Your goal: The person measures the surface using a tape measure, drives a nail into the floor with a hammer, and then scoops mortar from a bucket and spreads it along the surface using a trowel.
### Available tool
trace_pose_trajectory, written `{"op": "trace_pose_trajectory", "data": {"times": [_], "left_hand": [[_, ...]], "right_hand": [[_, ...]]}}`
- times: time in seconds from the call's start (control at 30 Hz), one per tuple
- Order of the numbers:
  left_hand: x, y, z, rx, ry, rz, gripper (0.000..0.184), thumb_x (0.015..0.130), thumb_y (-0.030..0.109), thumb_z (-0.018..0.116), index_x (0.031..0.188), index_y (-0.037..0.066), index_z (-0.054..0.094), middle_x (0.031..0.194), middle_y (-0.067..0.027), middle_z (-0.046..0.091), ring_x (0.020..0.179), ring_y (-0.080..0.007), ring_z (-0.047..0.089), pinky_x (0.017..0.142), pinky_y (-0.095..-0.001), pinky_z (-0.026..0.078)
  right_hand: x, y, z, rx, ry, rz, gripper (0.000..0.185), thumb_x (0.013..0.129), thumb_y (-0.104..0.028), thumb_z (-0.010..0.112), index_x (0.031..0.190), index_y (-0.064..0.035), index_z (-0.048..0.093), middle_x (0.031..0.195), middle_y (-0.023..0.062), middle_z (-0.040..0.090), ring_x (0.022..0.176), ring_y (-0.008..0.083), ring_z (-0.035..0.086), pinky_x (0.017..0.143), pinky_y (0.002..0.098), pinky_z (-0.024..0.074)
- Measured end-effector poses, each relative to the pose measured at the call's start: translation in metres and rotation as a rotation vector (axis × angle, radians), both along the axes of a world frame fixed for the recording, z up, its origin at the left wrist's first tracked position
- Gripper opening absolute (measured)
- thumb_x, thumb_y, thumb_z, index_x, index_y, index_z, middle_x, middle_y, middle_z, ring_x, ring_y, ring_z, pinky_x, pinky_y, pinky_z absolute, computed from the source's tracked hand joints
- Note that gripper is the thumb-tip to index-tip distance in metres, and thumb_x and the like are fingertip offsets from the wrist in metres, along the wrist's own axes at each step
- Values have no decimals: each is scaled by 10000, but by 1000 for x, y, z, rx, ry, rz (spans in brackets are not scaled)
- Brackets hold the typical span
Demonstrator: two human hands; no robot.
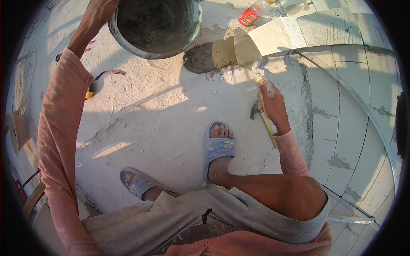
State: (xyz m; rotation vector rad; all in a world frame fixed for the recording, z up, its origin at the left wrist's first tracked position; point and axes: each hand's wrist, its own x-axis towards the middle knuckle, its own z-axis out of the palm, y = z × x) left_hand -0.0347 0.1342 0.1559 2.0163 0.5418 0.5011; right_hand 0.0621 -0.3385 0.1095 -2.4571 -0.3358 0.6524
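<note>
My right hand (273, 104) is closed round the handle of a trowel (247, 50). The trowel's grey-smeared blade lies over the end of a strip of wet mortar (205, 57) beside the pale blocks. Just below that hand, a claw hammer with a yellow handle (269, 130) lies on the floor, its head partly in shadow. At the top edge, my left hand (102, 7) is beside the rim of a bucket (197, 23) with grey mortar inside. The left fingers are out of view, so whether they grip the rim cannot be made out.
Pale blocks (333, 27) form a low row at upper right, with a red-labelled bottle (251, 15) near them. A metal strip (358, 96) curves over the block surface at right. A yellow-and-black tool (90, 90) lies at left. My sandalled feet stand on the dusty floor (153, 132).
</note>
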Motion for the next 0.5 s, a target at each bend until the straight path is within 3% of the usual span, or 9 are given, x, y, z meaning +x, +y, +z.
{"op": "trace_pose_trajectory", "data": {"times": [0.03, 0.13, 0.2, 0.3, 0.4, 0.5], "left_hand": [[0, 1, -1, 10, 16, 23, 511, 1059, 398, 558, 1414, 33, 592, 1350, -193, 662, 1269, -333, 605, 1104, -515, 468], [-4, -2, 2, 24, 20, 62, 492, 1060, 387, 557, 1394, 29, 608, 1339, -183, 669, 1246, -316, 618, 1087, -497, 480], [-12, -8, 8, 6, -29, 45, 475, 1062, 379, 554, 1375, 28, 624, 1321, -176, 679, 1224, -303, 630, 1074, -480, 488], [-17, 13, -2, -32, 30, 117, 475, 1061, 386, 549, 1366, 31, 630, 1306, -176, 680, 1210, -303, 628, 1065, -471, 487], [-28, 23, -9, -42, 61, 175, 518, 1053, 421, 547, 1388, 31, 609, 1347, -192, 643, 1258, -328, 583, 1089, -498, 454], [-37, 25, -12, -48, 81, 208, 562, 1045, 456, 544, 1411, 31, 587, 1388, -209, 607, 1306, -352, 538, 1112, -525, 422]], "right_hand": [[4, -1, 14, -26, -7, 0, 531, 1067, -463, 528, 1394, -51, 595, 796, 128, 655, 609, 239, 669, 619, 386, 542], [26, -9, 32, -240, -561, 359, 453, 1030, -379, 595, 1361, -70, 599, 1000, 148, 688, 815, 324, 713, 655, 432, 558], [35, 0, 61, -305, -785, 563, 411, 1008, -325, 620, 1334, -76, 600, 1104, 153, 680, 922, 353, 709, 680, 453, 564], [34, 28, 72, -644, -760, 579, 344, 974, -224, 613, 1283, -75, 599, 1119, 145, 660, 936, 333, 711, 693, 467, 571], [43, 28, 44, -597, -980, 735, 316, 954, -166, 594, 1258, -79, 608, 1104, 146, 661, 907, 335, 716, 692, 472, 578], [40, 33, 44, -566, -861, 699, 319, 932, -147, 587, 1243, -85, 624, 1112, 139, 673, 882, 332, 723, 688, 469, 585]]}}
